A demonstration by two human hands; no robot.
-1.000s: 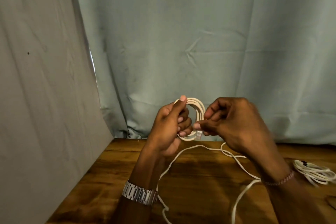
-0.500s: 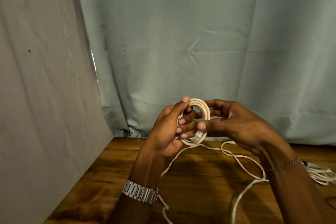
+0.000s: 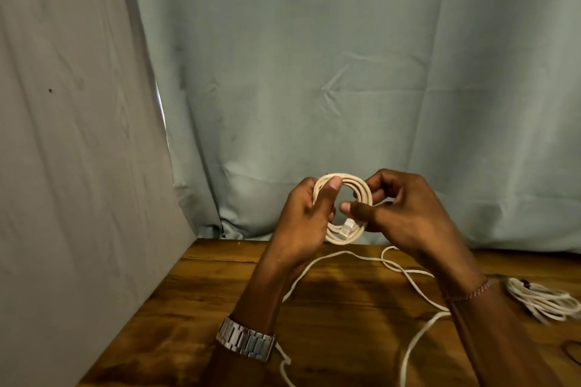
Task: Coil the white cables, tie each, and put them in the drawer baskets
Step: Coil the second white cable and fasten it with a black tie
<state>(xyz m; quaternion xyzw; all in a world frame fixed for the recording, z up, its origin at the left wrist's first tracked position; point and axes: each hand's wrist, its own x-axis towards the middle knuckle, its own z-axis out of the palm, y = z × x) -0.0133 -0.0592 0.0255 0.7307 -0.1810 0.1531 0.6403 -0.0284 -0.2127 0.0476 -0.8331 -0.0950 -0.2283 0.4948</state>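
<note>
A coil of white cable (image 3: 356,185) with a clear plug at its bottom is held up above the wooden table (image 3: 195,302). My left hand (image 3: 301,220) grips the coil's left side, thumb laid over the top loops. My right hand (image 3: 405,207) holds the right side, its thumb pointing across the coil's middle. The uncoiled tail of the cable (image 3: 405,273) trails down in loose curves over the table toward the front edge. No drawer or basket is in view.
A second white cable bundle (image 3: 544,300) with a dark tie lies on the table at the right edge. A thin dark loop (image 3: 573,355) lies at the far right front. Grey-green curtains hang behind and to the left of the table.
The coil has turned to face me more fully and risen a little. My right hand has moved in from beside the coil to hold its right side; more cable is wound on.
</note>
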